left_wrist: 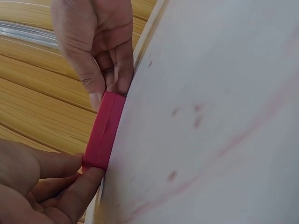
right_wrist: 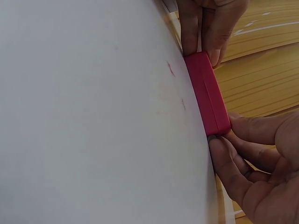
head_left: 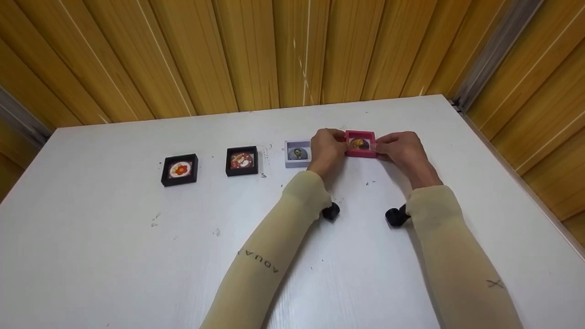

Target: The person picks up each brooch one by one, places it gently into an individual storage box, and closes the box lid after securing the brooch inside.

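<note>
Both hands pinch a small pink square display frame (head_left: 360, 154) at its opposite sides, on the back right part of the white table. My left hand (head_left: 327, 150) has thumb and fingers at its left side; my right hand (head_left: 404, 149) holds the right side the same way. Inside the frame sits a round picture badge (head_left: 360, 144) in yellow and dark tones. Seen from both wrists, the pink frame (left_wrist: 104, 130) shows its edge, with a thin seam along it, low against the tabletop. A white frame (head_left: 297, 157) with a round badge stands just left of my left hand, which covers its right side.
Farther left, two black frames lie in the row, one with a red patterned badge (head_left: 242, 161), the other with a red flower badge (head_left: 180, 169). The white table (head_left: 137, 256) ends at a yellow wood-look panel wall (head_left: 256, 59) behind and another at the right.
</note>
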A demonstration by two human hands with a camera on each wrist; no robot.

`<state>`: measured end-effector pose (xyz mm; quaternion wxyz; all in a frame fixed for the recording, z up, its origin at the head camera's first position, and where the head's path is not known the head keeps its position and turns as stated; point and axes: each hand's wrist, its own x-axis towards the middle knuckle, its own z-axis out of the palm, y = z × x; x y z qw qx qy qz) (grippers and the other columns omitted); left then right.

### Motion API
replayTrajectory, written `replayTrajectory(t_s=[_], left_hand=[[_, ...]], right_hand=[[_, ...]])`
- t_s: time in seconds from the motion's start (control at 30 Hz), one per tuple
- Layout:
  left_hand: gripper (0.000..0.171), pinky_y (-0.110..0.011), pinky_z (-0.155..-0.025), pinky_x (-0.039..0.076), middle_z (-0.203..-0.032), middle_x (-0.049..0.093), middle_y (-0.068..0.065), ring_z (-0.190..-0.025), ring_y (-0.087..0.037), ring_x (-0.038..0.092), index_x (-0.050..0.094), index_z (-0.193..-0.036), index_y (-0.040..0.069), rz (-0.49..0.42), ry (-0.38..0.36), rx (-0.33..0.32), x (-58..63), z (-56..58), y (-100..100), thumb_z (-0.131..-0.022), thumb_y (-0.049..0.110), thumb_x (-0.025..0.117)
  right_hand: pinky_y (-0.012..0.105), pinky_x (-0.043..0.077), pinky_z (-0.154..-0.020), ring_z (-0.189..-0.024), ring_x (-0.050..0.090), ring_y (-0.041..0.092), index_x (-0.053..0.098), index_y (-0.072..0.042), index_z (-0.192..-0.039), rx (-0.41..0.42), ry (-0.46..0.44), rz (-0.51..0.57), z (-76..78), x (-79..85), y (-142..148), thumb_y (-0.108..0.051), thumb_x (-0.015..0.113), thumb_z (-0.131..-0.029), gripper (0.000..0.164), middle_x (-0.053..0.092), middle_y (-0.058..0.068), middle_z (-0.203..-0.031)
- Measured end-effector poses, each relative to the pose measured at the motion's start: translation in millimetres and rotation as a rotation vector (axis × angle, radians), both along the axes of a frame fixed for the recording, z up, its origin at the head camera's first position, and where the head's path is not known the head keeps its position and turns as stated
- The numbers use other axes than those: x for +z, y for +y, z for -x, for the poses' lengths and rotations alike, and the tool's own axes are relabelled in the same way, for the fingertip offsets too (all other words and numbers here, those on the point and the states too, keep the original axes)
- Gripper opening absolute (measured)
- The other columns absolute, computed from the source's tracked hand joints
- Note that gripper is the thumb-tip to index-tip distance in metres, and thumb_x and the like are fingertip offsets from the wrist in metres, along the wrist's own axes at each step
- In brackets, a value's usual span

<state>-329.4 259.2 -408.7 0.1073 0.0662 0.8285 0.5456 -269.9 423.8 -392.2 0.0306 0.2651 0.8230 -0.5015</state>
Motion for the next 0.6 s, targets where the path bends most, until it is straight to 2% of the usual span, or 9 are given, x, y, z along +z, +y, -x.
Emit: replayTrajectory(t_s=[0.1,0.3,0.47,0.6], left_hand=[[0.029,-0.022,-0.087,0.057,-0.113,0.073,-0.005,-0.100,-0.015,0.064,0.077,-0.125,0.004,0.017,0.017,0.011,-1.7,-3.1,-1.2,-0.096,0.002,0.077],[0.031,-0.021,-0.085,0.058,-0.113,0.073,-0.005,-0.098,-0.014,0.064,0.076,-0.126,0.003,-0.012,-0.001,0.023,-0.7,-7.9,2.1,-0.096,0.002,0.079],[0.033,-0.023,-0.088,0.058,-0.117,0.073,-0.005,-0.101,-0.015,0.065,0.075,-0.129,0.004,0.002,-0.042,0.025,-12.8,-14.3,7.7,-0.097,0.006,0.079],[0.035,-0.026,-0.090,0.058,-0.119,0.073,-0.004,-0.103,-0.015,0.064,0.073,-0.132,0.005,0.023,-0.088,0.021,-19.1,-22.5,9.2,-0.098,0.012,0.079]], right_hand=[[0.026,0.054,-0.094,-0.110,0.060,0.022,0.066,0.000,-0.140,0.005,0.001,-0.011,-0.3,-3.1,-1.1,-0.021,0.068,-0.106,0.040,0.059,0.019,-0.141],[0.026,0.054,-0.091,-0.108,0.060,0.021,0.067,0.000,-0.139,0.026,-0.014,-0.029,0.3,-4.1,3.3,-0.024,0.069,-0.106,0.041,0.061,0.019,-0.138],[0.023,0.055,-0.088,-0.106,0.062,0.019,0.066,-0.001,-0.141,0.062,-0.056,-0.021,-5.7,-16.4,16.3,-0.028,0.071,-0.104,0.046,0.065,0.017,-0.134],[0.023,0.057,-0.086,-0.105,0.066,0.020,0.064,0.002,-0.142,0.058,-0.081,-0.006,-12.5,-29.0,30.5,-0.030,0.070,-0.105,0.049,0.069,0.018,-0.131]])
